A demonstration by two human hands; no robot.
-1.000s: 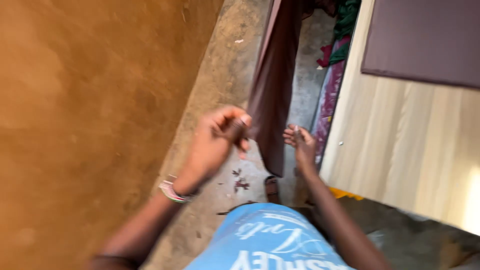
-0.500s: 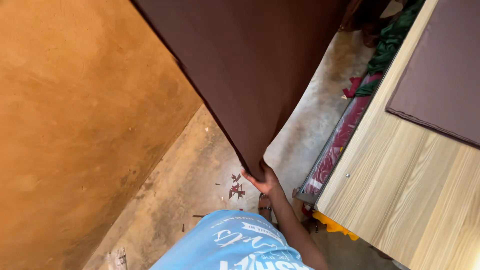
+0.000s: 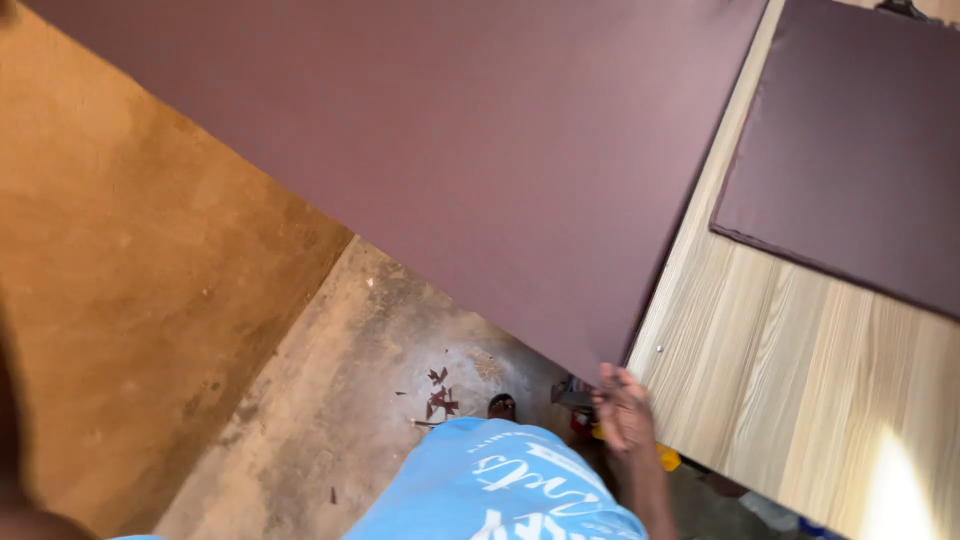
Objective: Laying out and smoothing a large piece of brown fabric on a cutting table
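Note:
A large maroon board (image 3: 480, 170) fills the upper part of the head view, tilted nearly flat over the floor. My right hand (image 3: 622, 405) grips its near lower corner, next to the edge of a light wood-grain table (image 3: 800, 370). Only a dark blur of my left arm (image 3: 8, 430) shows at the left edge; that hand is outside the picture. My blue printed shirt (image 3: 500, 490) is at the bottom.
A second, smaller maroon panel (image 3: 850, 160) lies on the table at the upper right. An ochre wall (image 3: 130, 300) runs along the left. The concrete floor (image 3: 330, 400) holds reddish scraps (image 3: 440, 398), my sandalled foot (image 3: 502, 405) and a yellow item (image 3: 668, 458) under the table.
The board hung as a narrow strip held by both hands; it has swung up and now spreads wide across the view. My left hand has left the picture.

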